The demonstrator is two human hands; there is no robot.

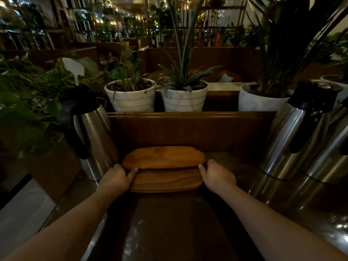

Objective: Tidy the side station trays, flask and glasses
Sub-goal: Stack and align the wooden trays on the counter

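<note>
Two oval wooden trays lie in the middle of the dark counter, against its back wall. The upper tray (163, 156) is tilted up at its near edge above the lower tray (165, 180). My left hand (117, 177) grips the upper tray's left end, thumb between the two trays. My right hand (216, 176) holds its right end the same way. A steel flask with a black handle (88, 132) stands left of the trays. Two more steel flasks (293, 136) stand at the right. No glasses are visible.
A wooden back wall (188, 129) rises just behind the trays. Above it stand white plant pots (130, 98), (183, 99), (259, 102) with leafy plants. The counter's glossy surface (178, 223) stretches toward me. A pale floor (20, 210) lies at the lower left.
</note>
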